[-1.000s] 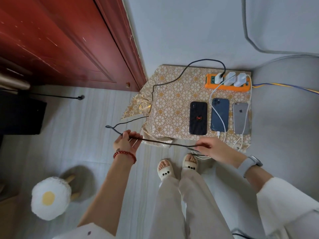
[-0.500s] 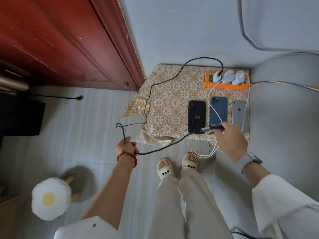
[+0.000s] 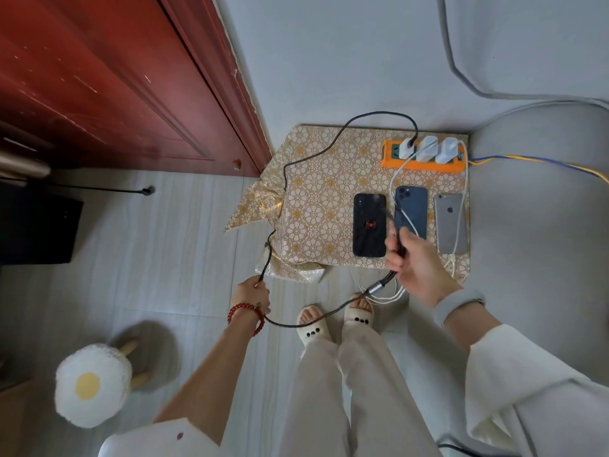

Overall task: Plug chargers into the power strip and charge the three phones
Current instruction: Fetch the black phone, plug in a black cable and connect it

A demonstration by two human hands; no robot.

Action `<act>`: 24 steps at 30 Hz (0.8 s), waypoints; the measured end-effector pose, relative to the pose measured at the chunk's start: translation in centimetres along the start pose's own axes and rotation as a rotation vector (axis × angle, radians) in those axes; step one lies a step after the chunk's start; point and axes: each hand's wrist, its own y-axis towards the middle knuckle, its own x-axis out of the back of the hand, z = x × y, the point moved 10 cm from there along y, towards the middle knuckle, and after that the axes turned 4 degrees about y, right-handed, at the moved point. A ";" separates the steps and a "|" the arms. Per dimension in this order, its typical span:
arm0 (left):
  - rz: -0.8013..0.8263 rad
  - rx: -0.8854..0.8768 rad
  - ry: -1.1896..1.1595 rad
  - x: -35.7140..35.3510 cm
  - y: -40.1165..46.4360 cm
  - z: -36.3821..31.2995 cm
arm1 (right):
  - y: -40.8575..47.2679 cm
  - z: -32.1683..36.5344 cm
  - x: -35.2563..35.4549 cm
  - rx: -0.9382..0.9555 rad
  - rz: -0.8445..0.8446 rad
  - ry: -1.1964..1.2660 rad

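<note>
An orange power strip (image 3: 425, 163) lies at the back of a gold-patterned cloth (image 3: 323, 192) and carries three white chargers (image 3: 428, 148). In front of it lie a black phone (image 3: 369, 224), a blue phone (image 3: 412, 212) and a silver phone (image 3: 450, 222), all face down. White cables run to the blue and silver phones. A black cable (image 3: 313, 153) leaves the left charger, loops left and passes through my left hand (image 3: 252, 293). My right hand (image 3: 415, 262) grips the cable's split connector ends just right of the black phone's lower edge.
A red wooden door (image 3: 115, 77) stands at the left. A fried-egg shaped stool (image 3: 90, 385) sits on the tiled floor at lower left, a dark box (image 3: 36, 225) at far left. My slippered feet (image 3: 333, 321) stand in front of the cloth. Grey upholstery fills the right side.
My right hand has turned the black cable's end upright beside the black phone. My left hand has dropped lower, and the cable now sags in a loop over my feet.
</note>
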 end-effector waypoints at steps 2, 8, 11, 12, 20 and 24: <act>0.040 -0.031 0.145 -0.6 -0.2 -0.8 | -0.4 -0.8 -0.7 -0.010 0.044 -0.131; 0.151 -0.276 -0.002 -2.2 -2.7 -6.5 | -1.8 -2.7 -3.4 0.062 0.211 -0.431; 0.332 -0.336 -0.194 -4.0 -4.6 -9.5 | -2.3 -3.6 -4.1 0.081 0.251 -0.533; 0.381 -0.353 -0.246 -4.5 -5.1 -10.3 | -2.5 -4.0 -4.4 0.079 0.270 -0.553; 0.285 -0.435 -0.375 -4.4 -6.0 -12.3 | -3.0 -5.2 -4.7 0.072 0.302 -0.644; 0.321 -0.411 -0.349 -5.1 -6.1 -11.5 | -2.8 -4.7 -3.7 0.091 0.203 -0.590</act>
